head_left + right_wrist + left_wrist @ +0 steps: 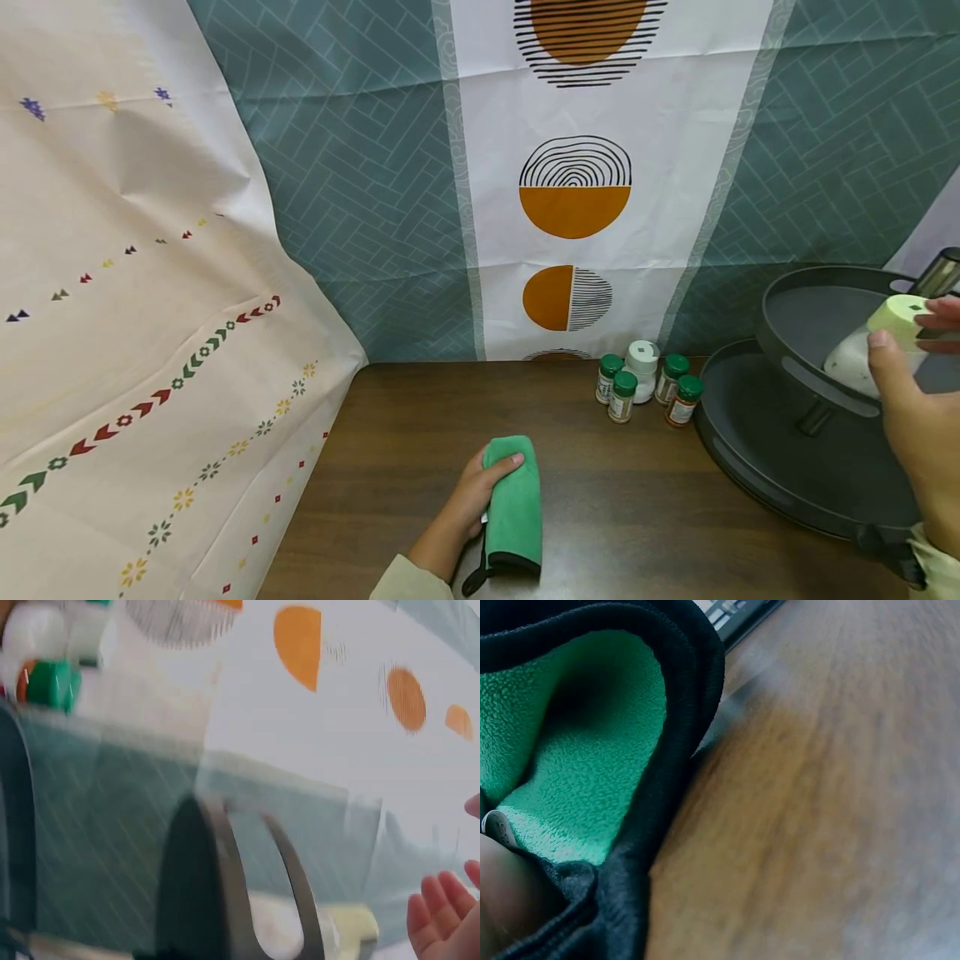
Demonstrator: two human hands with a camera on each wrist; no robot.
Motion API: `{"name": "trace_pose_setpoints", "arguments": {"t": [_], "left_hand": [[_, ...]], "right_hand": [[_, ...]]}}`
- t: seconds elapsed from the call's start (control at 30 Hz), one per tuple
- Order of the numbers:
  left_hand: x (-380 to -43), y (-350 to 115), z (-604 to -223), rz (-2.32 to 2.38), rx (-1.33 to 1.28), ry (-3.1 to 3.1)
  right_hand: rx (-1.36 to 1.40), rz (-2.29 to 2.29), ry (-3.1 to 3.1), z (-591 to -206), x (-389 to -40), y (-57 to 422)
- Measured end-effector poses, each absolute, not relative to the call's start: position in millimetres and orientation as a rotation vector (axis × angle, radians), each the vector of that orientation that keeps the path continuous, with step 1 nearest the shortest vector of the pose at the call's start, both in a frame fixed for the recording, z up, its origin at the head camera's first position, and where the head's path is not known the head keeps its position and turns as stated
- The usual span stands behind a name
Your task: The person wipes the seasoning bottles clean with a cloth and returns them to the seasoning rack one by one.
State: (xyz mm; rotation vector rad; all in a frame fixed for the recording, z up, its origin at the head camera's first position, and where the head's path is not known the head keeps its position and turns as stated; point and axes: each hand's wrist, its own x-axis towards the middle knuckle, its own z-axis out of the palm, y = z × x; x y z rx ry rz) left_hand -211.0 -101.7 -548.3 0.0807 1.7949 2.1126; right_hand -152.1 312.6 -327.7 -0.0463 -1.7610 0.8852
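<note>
My left hand grips a folded green cloth with a black border, its thumb lying over the top. In the left wrist view the cloth's fold curls open above the wood surface, and a small label shows near a fingertip. At the far right, my right hand is held up beside a white bottle with a pale yellow-green cap, which sits in the upper tier of a dark two-tier tray. The right wrist view shows that hand's fingers spread and apart from the bottle's cap.
Several small spice jars with green lids stand around a white-capped bottle at the table's back edge, left of the tray. A metallic cylinder leans in the upper tier. Patterned cloths hang behind and at the left.
</note>
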Motion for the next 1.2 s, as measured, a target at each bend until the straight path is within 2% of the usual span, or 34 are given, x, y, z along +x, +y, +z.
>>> {"name": "trace_pose_setpoints", "arguments": {"t": [0.2, 0.6, 1.0, 1.2], "left_hand": [[-211, -101, -548, 2.114, 0.068, 1.786], [-209, -99, -550, 2.111, 0.056, 1.793], [-211, -102, -549, 2.121, 0.056, 1.795], [-211, -101, -550, 2.121, 0.052, 1.769]], "right_hand": [[0.059, 0.915, -1.928, -347, -151, 289], [0.239, 0.86, -2.317, -410, -180, 281], [0.077, 0.761, -2.592, -456, -228, 281], [-0.002, 0.742, -2.694, -468, -240, 286]]}}
